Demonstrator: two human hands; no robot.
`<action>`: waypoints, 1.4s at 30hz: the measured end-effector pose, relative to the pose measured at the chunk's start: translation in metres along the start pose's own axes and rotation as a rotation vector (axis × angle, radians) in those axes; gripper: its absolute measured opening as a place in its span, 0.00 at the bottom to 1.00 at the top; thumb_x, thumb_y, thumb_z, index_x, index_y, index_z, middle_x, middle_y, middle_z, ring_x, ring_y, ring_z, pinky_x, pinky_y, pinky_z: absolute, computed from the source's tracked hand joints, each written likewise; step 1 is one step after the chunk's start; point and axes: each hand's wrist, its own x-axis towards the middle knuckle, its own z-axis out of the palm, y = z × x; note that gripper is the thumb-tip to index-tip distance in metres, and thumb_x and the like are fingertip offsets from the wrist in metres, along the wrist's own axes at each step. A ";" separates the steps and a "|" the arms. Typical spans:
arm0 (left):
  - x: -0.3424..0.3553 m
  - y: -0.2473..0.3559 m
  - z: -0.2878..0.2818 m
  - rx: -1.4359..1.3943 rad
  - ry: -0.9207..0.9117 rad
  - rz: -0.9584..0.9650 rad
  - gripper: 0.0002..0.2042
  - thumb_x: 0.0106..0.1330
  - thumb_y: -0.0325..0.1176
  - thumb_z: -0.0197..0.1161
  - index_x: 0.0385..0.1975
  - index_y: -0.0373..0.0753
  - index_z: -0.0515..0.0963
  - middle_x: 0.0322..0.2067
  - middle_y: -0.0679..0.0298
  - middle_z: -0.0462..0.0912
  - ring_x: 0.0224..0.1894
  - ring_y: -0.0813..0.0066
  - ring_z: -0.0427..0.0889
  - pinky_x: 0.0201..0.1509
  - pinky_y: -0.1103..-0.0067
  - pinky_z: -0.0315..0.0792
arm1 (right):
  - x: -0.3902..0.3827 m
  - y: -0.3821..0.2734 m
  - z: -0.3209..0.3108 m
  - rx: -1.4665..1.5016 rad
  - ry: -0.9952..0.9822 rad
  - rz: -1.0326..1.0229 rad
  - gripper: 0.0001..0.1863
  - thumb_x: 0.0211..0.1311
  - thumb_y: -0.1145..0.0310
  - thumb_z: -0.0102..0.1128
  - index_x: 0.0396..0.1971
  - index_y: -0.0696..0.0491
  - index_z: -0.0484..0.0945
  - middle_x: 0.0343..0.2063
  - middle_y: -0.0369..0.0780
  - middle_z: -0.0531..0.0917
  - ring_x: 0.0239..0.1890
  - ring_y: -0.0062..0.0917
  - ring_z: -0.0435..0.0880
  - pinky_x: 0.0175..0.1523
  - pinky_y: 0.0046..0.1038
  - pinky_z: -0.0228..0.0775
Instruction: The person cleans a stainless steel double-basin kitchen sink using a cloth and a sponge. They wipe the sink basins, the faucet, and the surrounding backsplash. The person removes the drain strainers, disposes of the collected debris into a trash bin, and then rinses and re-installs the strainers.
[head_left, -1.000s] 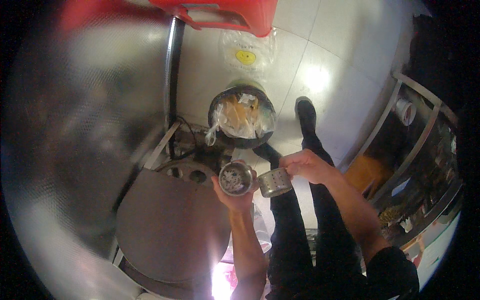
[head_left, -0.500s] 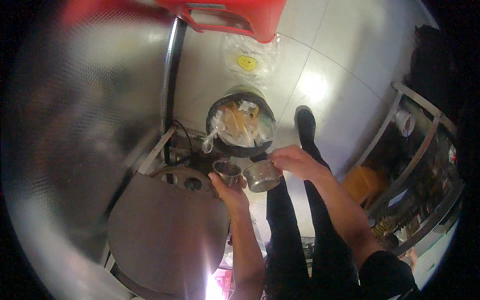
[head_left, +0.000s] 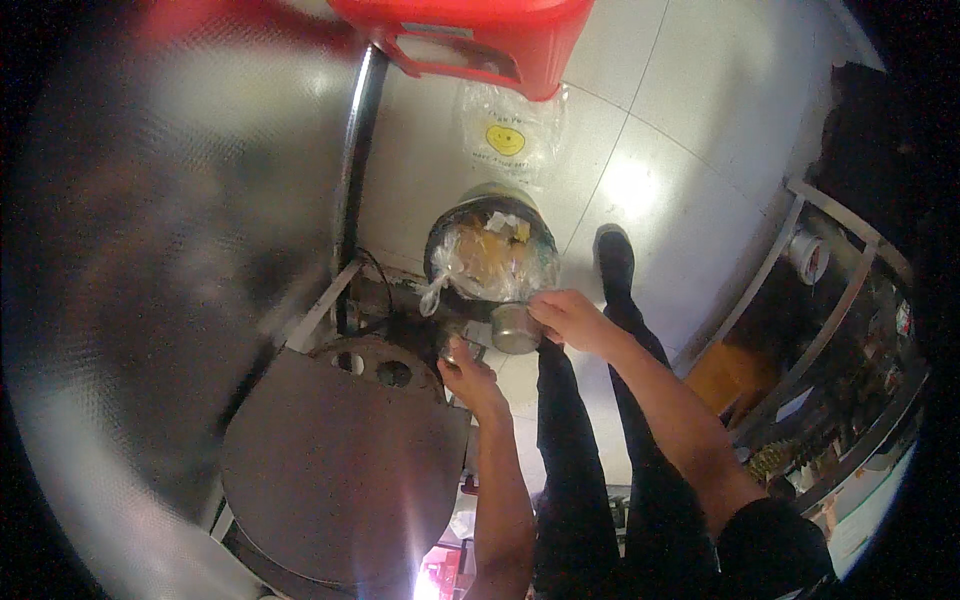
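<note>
My left hand (head_left: 470, 378) is closed around a small steel cup (head_left: 462, 352), which now appears tilted and is partly hidden by my fingers. My right hand (head_left: 568, 322) grips a steel container (head_left: 514, 332) at its right side, right of and slightly higher than the cup. Both are near the front edge of a bin (head_left: 437, 238) lined with a clear bag, holding crumpled plastic and brownish waste. Left of my left hand lies a round dark grey board (head_left: 330, 460), with a plate with holes (head_left: 400, 355) at its back.
A red plastic stool (head_left: 540, 50) stands at the back, above a clear bag (head_left: 510, 150) on the tiled floor (head_left: 660, 180). A metal panel (head_left: 180, 250) and post (head_left: 355, 150) are at left; a metal-framed shelf (head_left: 780, 280) with clutter is at right. My legs and shoe (head_left: 612, 255) are below.
Both hands have moved upward in the picture, toward the bin. The left cup, earlier showing whitish bits inside, has tipped so its inside is no longer clearly visible.
</note>
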 end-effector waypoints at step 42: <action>-0.061 0.053 0.026 0.734 0.058 0.983 0.38 0.51 0.51 0.78 0.54 0.28 0.74 0.45 0.46 0.79 0.48 0.46 0.80 0.50 0.58 0.75 | -0.106 -0.054 -0.036 0.113 -0.179 0.008 0.17 0.78 0.58 0.52 0.32 0.55 0.77 0.24 0.29 0.73 0.27 0.14 0.68 0.32 0.21 0.63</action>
